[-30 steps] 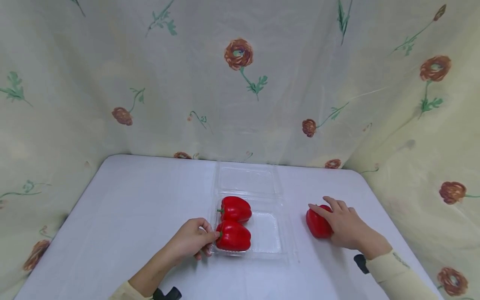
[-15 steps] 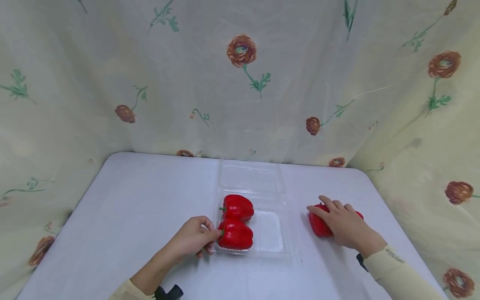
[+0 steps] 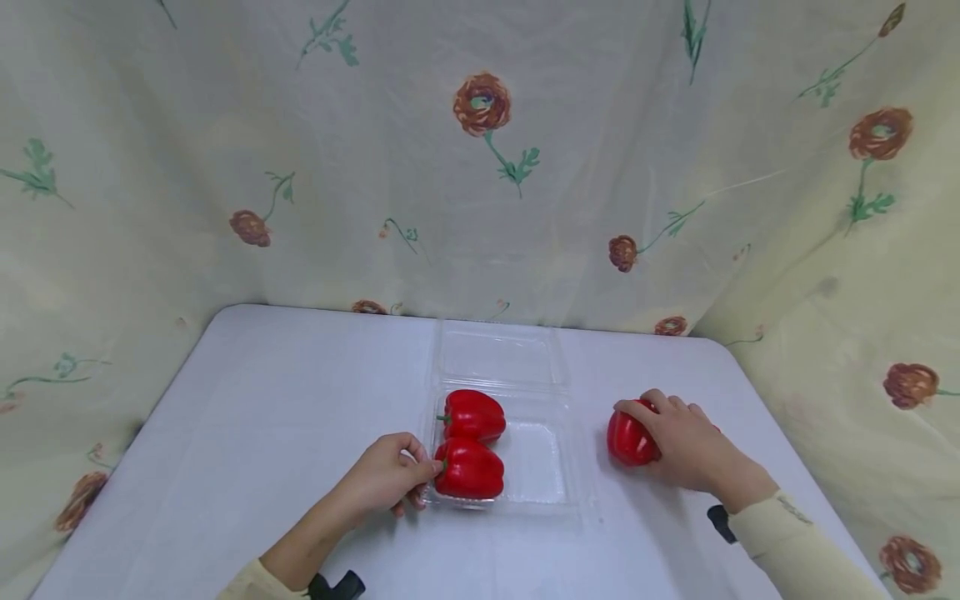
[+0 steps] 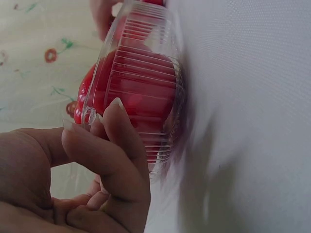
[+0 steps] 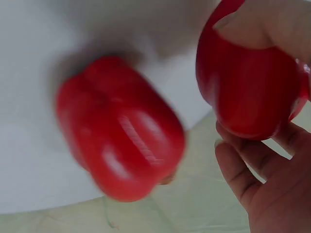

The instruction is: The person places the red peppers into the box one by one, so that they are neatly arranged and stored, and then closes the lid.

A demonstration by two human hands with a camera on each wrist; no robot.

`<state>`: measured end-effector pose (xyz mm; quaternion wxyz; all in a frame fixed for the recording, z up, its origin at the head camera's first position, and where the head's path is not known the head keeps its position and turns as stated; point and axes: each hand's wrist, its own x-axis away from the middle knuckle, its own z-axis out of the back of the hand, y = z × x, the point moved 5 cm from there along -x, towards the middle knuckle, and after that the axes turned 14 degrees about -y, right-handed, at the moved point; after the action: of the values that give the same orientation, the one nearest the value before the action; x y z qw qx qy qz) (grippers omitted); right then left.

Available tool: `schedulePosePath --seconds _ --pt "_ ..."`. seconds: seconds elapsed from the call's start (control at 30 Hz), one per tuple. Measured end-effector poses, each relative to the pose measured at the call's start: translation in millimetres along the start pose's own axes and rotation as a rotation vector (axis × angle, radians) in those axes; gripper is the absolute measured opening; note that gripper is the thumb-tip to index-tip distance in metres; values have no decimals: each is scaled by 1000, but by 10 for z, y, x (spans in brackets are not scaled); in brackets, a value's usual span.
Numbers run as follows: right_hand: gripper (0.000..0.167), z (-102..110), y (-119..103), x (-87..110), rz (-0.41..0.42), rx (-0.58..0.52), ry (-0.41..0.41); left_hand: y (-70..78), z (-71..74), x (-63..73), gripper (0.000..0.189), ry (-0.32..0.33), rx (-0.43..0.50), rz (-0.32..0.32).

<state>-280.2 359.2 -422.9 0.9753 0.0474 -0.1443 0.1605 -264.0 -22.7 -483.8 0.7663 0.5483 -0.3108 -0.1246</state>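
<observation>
Two red bell peppers lie in the clear plastic clamshell container (image 3: 558, 467) on our white table (image 3: 262, 400), one nearer us (image 3: 471, 471) and one just behind it (image 3: 472, 414), touching, both on the left half of the tray. The container's lid (image 3: 498, 354) is folded open and lies flat beyond the tray, toward the flowered cloth (image 3: 480, 150) that hangs behind and beside the table.

Our left hand (image 3: 386, 479) sits at the near left corner of the container. In the left wrist view its fingers (image 4: 124, 141) are curled, and thumb and fingertips pinch the ribbed rim of the tray, with the red of the peppers showing through the plastic.

Our right hand (image 3: 686, 446) is well to the right of the container, wrapped over a third red bell pepper (image 3: 630, 437). The right wrist view shows thumb and fingers (image 5: 243, 174) clamped around this pepper (image 5: 250, 92), which appears raised off the tabletop. That same view shows a fourth red bell pepper (image 5: 119, 128), blurred, lying on the white surface just beside the held one; from the head camera we see only a sliver of red behind the hand, so we cannot tell whether the two touch.
</observation>
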Motion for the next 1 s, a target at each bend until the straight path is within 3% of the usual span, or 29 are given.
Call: schedulePosePath --seconds 0.17,0.57,1.0 --pt "92 212 -133 24 42 -104 78 -3 14 12 30 3 2 -1" --pt "97 557 -461 76 73 -199 106 6 8 2 28 -11 6 1" --pt "96 606 -732 16 94 -276 99 -48 26 -5 31 -13 12 -81"
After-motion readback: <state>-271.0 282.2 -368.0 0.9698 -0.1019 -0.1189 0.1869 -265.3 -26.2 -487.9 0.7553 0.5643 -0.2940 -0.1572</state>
